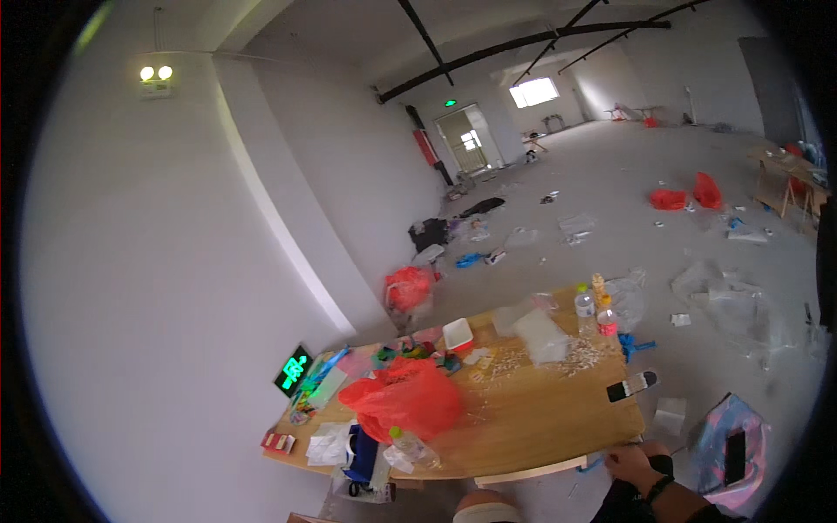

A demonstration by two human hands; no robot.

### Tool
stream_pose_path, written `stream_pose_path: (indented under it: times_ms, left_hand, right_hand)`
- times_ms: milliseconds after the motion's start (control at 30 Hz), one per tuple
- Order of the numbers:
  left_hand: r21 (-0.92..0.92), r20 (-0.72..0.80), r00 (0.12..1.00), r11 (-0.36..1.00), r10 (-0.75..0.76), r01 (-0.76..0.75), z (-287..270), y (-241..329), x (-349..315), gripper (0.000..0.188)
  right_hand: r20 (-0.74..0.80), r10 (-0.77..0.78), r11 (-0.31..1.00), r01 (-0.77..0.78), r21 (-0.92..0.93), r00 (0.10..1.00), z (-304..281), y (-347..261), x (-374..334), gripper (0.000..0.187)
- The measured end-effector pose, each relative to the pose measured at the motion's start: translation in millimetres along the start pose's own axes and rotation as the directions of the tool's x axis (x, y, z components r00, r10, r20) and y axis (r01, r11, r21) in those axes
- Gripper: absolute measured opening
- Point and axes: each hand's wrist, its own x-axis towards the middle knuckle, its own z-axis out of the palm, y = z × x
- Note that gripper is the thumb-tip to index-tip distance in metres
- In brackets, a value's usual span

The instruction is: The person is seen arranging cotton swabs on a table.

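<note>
At the lower right, my right hand (631, 467) is below the table's near edge, by my knee. Its fingers are curled closed, with a dark band round the wrist. A thin blue strip (591, 463) shows beside the fingertips; whether they grip it is unclear. My left hand is out of view. Beside the right hand stands the wooden table (532, 427), with a dark-and-white flat object (632, 386) at its right edge. Small white pieces (593, 355) lie scattered near a translucent plastic sheet (542, 336).
A red plastic bag (410, 399) and a tipped clear bottle (413, 449) occupy the table's left half. Two bottles (607, 317) stand at its far right corner. A pink-and-blue bag (728, 444) bearing a black phone (736, 458) lies at right. Plastic litters the floor (602, 192).
</note>
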Motion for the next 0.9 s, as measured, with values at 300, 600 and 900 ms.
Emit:
stream_pose_path:
  times_ms: [300, 600, 900]
  left_hand:
    - [0.016, 0.063, 0.998, 1.000, -0.013, 0.012, -23, 30, -27, 0.023]
    - [-0.061, 0.064, 0.995, 0.995, -0.072, 0.075, -21, 61, -84, 0.028]
    - [-0.359, 0.094, 0.995, 0.931, -0.034, 0.066, -1, 74, -104, 0.042]
  right_hand:
    - [0.068, 0.010, 1.000, -0.010, 0.009, 0.998, -5, -12, 1, 0.031]
    - [0.009, -0.004, 1.000, 0.004, -0.017, 1.000, 5, 5, -3, 0.031]
    - [0.028, 0.031, 0.999, -0.030, -0.033, 0.999, -2, -9, 2, 0.027]
